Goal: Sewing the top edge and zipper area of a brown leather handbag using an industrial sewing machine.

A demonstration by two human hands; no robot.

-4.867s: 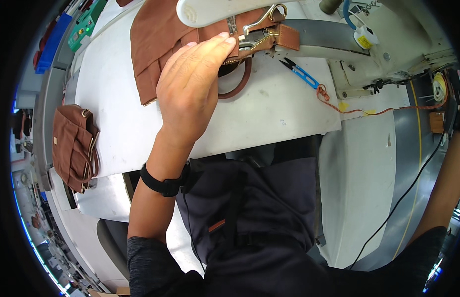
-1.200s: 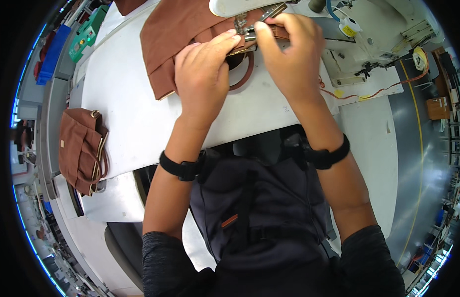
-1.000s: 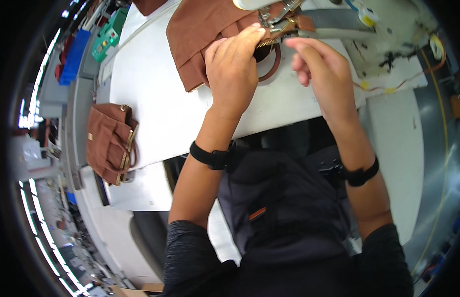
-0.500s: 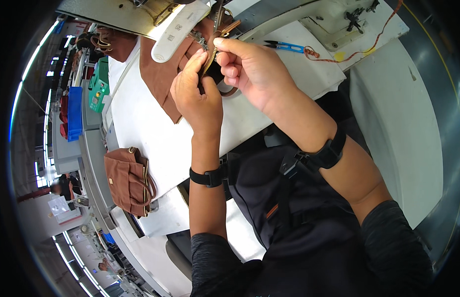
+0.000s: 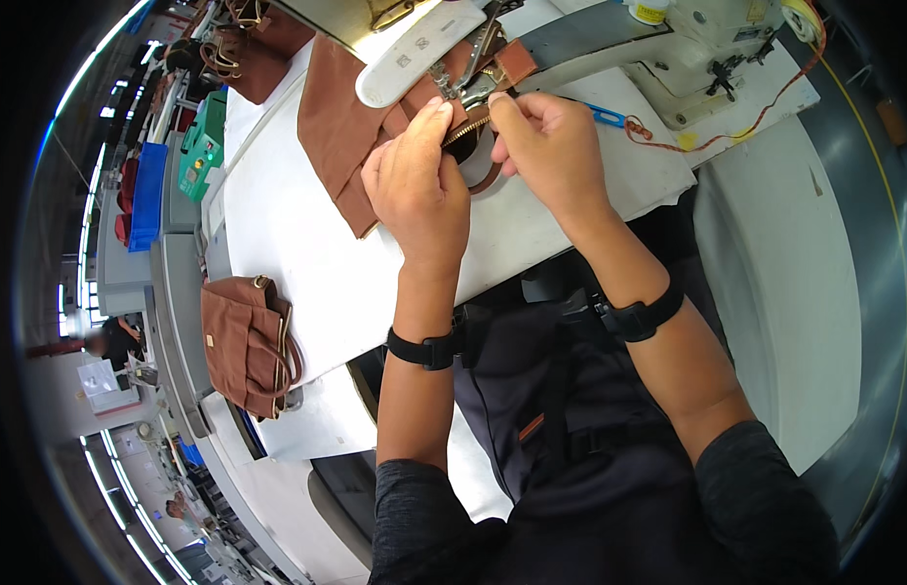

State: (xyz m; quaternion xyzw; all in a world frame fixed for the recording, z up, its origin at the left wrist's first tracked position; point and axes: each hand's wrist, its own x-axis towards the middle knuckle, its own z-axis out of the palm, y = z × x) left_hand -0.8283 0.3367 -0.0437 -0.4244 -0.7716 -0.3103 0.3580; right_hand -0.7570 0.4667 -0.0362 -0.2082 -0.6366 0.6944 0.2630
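A piece of brown fabric (image 5: 336, 146), part of a bag, lies on the white table under a sewing machine head (image 5: 419, 51). A gold-toothed zipper (image 5: 465, 132) runs along its edge, close to the metal presser foot (image 5: 473, 90). My left hand (image 5: 419, 190) presses the zipper and fabric between thumb and fingers, left of the foot. Pinched at the zipper's right end are the fingertips of my right hand (image 5: 556, 146). A brown strap loop (image 5: 488, 178) hangs below the zipper. A small brown tab (image 5: 515, 61) sticks up behind the foot.
A brown handbag (image 5: 244, 346) lies at the table's left edge. Blue thread snips (image 5: 608, 115) rest behind my right hand, beside an orange cord (image 5: 736, 135). More brown bags (image 5: 263, 54) are heaped at the far left, near a green box (image 5: 202, 146) and a blue bin (image 5: 149, 195).
The camera view has shifted, and both hands appear farther right. The zipper has turned from steep to flatter beside the presser foot. My right hand has lowered and rotated; the snips are now partly covered.
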